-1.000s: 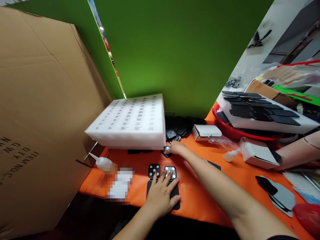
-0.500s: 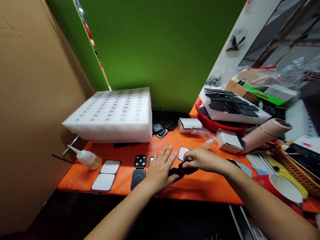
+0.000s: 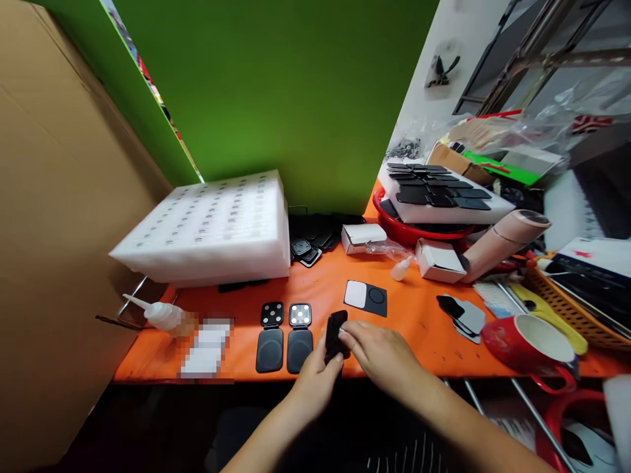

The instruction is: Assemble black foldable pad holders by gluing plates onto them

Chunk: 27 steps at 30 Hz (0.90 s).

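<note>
A small black folding piece (image 3: pixel 335 335) is upright between my two hands near the table's front edge. My left hand (image 3: pixel 319 374) grips its lower left side, with the thumb across the front. Closed fingertips of my right hand (image 3: pixel 377 348) pinch its right side at a small silvery part. To the left, two black hinged pieces (image 3: pixel 269 349) (image 3: pixel 300 349) lie unfolded, their upper squares dotted with light circles. Behind my right hand is a dark card (image 3: pixel 377 299) with a white left panel. A blurred white-panelled sheet (image 3: pixel 207 348) lies further left.
White foam block (image 3: pixel 217 230) at the back left, with a squeeze bottle (image 3: pixel 165 315) before it. Small white boxes (image 3: pixel 365 236), a dropper bottle (image 3: pixel 401 268), a pink flask (image 3: pixel 507 244), a red mug (image 3: pixel 527 341) and a red basin (image 3: pixel 419 231) holding foam and black pieces stand right.
The black piece has been lifted off the table and turned upright. My left hand has gone from spread flat to gripping it. The view has shifted, uncovering the dark card and second dotted piece.
</note>
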Motion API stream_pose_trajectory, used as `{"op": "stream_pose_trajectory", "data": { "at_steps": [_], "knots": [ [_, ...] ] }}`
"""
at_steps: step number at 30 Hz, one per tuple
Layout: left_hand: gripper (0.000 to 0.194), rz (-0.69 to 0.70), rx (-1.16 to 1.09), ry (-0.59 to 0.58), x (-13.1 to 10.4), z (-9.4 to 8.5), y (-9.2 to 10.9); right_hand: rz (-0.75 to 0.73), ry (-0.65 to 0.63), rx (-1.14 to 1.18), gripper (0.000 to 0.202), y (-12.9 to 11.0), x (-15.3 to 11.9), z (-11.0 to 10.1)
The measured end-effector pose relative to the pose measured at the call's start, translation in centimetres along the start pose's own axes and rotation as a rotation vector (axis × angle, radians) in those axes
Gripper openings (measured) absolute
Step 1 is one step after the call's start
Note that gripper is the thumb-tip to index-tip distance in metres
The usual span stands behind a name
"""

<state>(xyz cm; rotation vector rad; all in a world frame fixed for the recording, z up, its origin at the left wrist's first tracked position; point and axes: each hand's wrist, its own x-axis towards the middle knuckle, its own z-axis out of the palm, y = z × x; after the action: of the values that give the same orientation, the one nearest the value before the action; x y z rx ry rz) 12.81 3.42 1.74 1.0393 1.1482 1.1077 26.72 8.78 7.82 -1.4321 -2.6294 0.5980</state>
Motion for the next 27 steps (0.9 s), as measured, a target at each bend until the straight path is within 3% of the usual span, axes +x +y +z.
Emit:
{"op": "stream_pose_trajectory", "data": {
  "at_steps": [4, 9, 12, 15, 20, 23, 27],
  "knots": [
    [0.054, 0.136, 0.344, -0.014, -0.7, -0.2, -0.8, 0.016, 0.0, -0.101, 0.03, -0.8, -0.4, 0.7],
    [0.064, 0.19, 0.577, -0.066, -1.5, -0.6, -1.2, -0.078, -0.063, 0.084, 0.025, -0.2, -0.7, 0.2],
    [0.063, 0.184, 0.574, -0.09, -1.5, -0.5, -1.1, -0.04, -0.066, 0.163, 0.029, 0.0, -0.6, 0.8],
    [0.062, 0.118, 0.431, -0.095, -1.3, -0.2, -1.1, -0.046, -0.036, 0.224, 0.033, -0.1, -0.5, 1.9],
    [0.082, -0.083, 0.122, -0.045, -0.8, 0.1, -1.5, -0.022, -0.017, 0.232, 0.03, -0.7, -1.1, 2.6],
    [0.087, -0.037, 0.212, -0.02, -0.8, 0.1, -1.8, -0.018, -0.063, 0.114, 0.027, -1.1, -1.5, 2.4],
    [0.09, -0.003, 0.373, -0.079, -1.1, -0.1, -2.1, -0.005, -0.099, 0.035, 0.026, -1.4, -1.5, 2.3]
  ]
}}
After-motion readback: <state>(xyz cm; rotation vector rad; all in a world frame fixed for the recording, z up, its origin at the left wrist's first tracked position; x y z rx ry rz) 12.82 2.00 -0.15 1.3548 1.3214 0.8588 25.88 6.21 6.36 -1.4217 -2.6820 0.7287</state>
